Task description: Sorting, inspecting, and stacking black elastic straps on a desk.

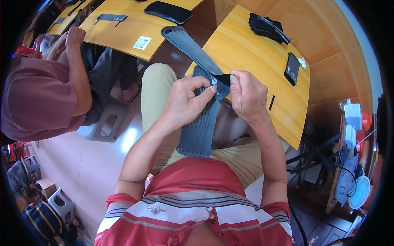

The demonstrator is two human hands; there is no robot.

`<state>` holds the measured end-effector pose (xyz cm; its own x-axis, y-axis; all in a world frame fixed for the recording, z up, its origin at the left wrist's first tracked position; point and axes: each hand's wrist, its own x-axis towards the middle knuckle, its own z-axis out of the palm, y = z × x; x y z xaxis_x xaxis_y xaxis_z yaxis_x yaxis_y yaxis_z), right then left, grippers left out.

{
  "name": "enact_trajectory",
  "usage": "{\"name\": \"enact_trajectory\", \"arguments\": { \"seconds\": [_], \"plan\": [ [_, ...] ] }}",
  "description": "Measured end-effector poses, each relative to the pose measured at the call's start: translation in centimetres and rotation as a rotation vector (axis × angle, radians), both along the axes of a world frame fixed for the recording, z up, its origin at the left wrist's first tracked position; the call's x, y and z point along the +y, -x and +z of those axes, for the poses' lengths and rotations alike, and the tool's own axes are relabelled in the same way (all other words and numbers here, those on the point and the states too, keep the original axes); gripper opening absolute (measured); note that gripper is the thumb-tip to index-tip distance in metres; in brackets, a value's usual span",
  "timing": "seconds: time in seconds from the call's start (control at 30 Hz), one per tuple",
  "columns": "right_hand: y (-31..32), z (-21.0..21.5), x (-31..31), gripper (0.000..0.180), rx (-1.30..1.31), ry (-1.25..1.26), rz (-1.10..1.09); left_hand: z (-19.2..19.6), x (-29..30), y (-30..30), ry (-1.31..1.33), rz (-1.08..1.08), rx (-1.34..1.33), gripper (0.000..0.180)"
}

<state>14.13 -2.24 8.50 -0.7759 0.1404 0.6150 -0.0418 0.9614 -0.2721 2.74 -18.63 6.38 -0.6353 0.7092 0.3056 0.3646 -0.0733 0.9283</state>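
Over my lap I hold a dark grey ribbed knit piece, sock-like in shape [197, 135]. One narrow length of it stretches up and left past the table's edge; a wider ribbed length hangs down between my thighs. My left hand [184, 98] pinches it near the crossing, its thumb beside a small pale round mark. My right hand [248, 96] grips a dark edge of the same piece between thumb and bent fingers, drawing it out into a flap. What lies inside the right fingers is partly hidden.
On the wooden table [234, 45] lie a stack of black knit pieces [269, 28], a flat black printed item [292, 69] and a short black strip [271, 102]. Another person [45, 94] sits at the left by a second table [123, 35]. A rack [336, 164] stands right.
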Motion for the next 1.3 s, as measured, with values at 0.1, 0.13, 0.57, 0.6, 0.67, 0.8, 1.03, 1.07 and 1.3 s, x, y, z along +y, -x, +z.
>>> {"name": "enact_trajectory", "arguments": {
  "seconds": [0.1, 0.13, 0.57, 0.6, 0.67, 0.8, 1.03, 1.07, 1.3],
  "plan": [
    [0.1, -0.2, 0.0, 0.011, 0.077, 0.024, -0.017, 0.3, -0.2, 0.0, -0.008, -0.042, -0.063, 0.016],
    [0.0, -0.1, -0.1, 0.015, 0.072, 0.086, 0.044, 0.4, -0.4, 0.1, -0.031, -0.052, -0.126, 0.015],
    [0.7, -0.4, -0.4, 0.025, 0.134, -0.393, 0.16, -0.6, -0.5, -0.3, 0.087, 0.033, -0.23, 0.018],
    [0.7, -0.3, -0.4, 0.025, 0.139, -0.393, 0.163, -0.7, -0.4, -0.4, 0.086, 0.036, -0.226, 0.018],
    [0.8, 0.0, -0.4, 0.024, 0.117, -0.451, 0.164, -1.2, -0.3, -0.5, -0.057, 0.019, -0.278, 0.022],
    [0.8, 0.5, 0.0, 0.023, 0.105, -0.437, 0.179, -1.8, -0.3, -0.8, -0.111, 0.008, -0.374, 0.026],
    [2.6, 2.8, 2.0, 0.016, -0.073, 0.007, 0.262, -2.4, -0.8, -0.4, -0.036, -0.038, -0.357, 0.03],
    [3.1, 3.2, 2.1, 0.013, -0.096, 0.065, 0.252, -2.6, -0.9, -0.1, -0.058, -0.056, -0.386, 0.031],
    [6.1, 5.8, 5.0, 0.013, -0.161, 0.293, 0.167, -0.7, -3.1, 1.5, 0.041, -0.14, -0.443, 0.029]
  ]
}}
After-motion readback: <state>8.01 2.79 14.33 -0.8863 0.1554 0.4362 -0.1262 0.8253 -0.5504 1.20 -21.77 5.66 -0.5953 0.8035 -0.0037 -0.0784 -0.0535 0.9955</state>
